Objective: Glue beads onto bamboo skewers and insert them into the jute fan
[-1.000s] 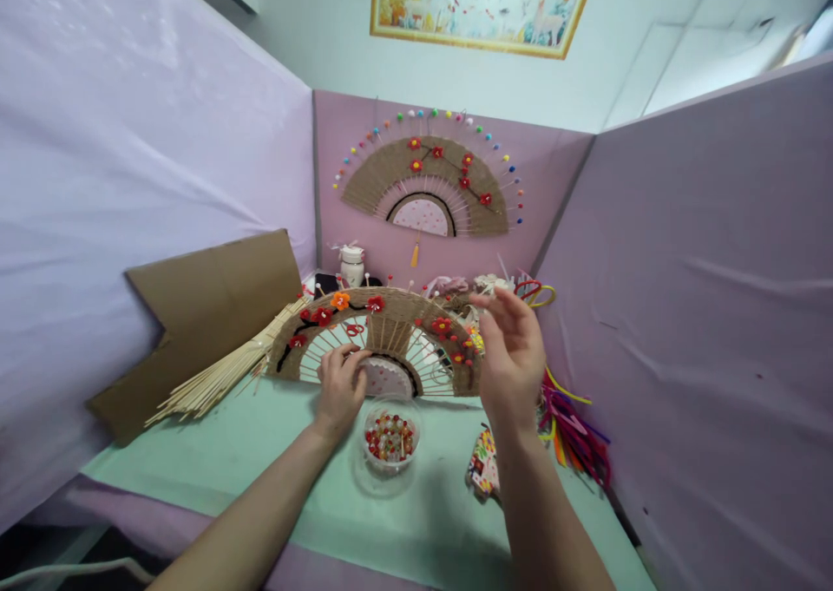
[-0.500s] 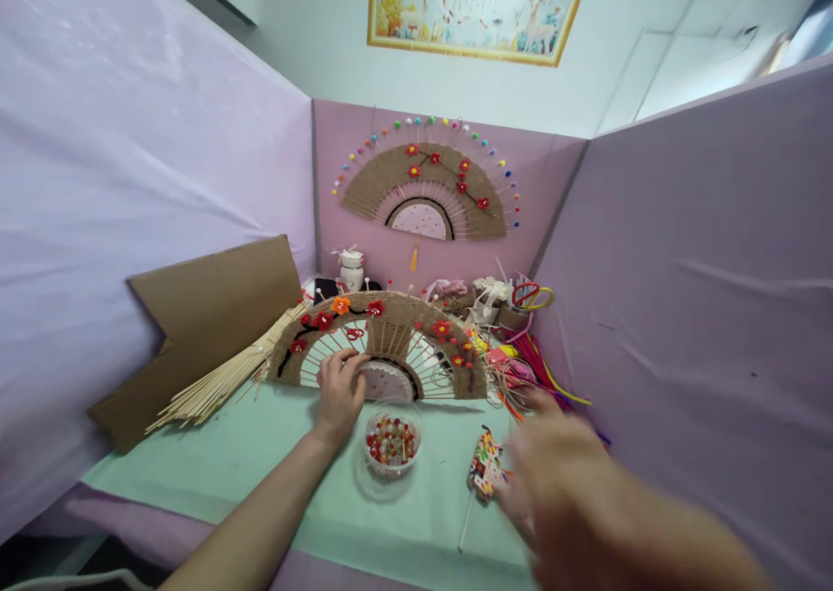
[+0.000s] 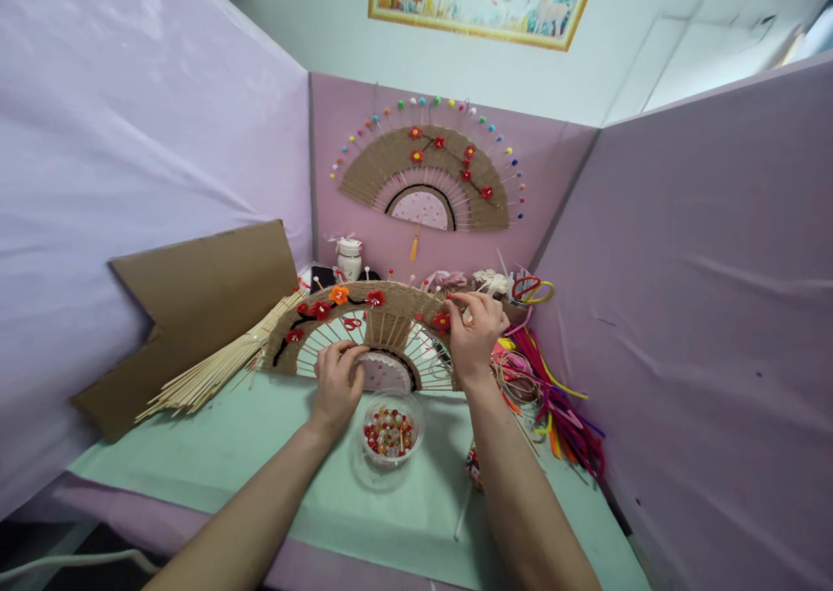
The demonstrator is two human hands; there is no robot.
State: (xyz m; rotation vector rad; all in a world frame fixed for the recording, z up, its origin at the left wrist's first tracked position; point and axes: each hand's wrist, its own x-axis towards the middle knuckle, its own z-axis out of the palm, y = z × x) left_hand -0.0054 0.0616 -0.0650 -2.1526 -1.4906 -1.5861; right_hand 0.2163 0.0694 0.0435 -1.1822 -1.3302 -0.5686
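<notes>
Fan: The brown fan (image 3: pixel 389 326) stands on the green surface (image 3: pixel 208 461), leaning back a bit, with red and orange flowers on it.
Left hand: The left hand (image 3: pixel 337 383) touches the fan's half-round middle with bent fingers. I cannot tell if its grip squeezes.
Right hand: The right hand (image 3: pixel 478 331) is up at the fan's right side. Its grip has the thumb and first finger close together by the top edge. I cannot tell if they pinch something.
Beads: A clear bowl (image 3: pixel 421 430) full of red, white and gold beads (image 3: pixel 389 435) sits in front of the fan, between the arms.
Left side: Thin sticks (image 3: pixel 214 361) lie by bent cardboard (image 3: pixel 214 279).
Right side: Bright fuzzy strips (image 3: pixel 569 430) lie in a heap.
Back wall: Another fan with flowers (image 3: pixel 426 150) hangs there.
</notes>
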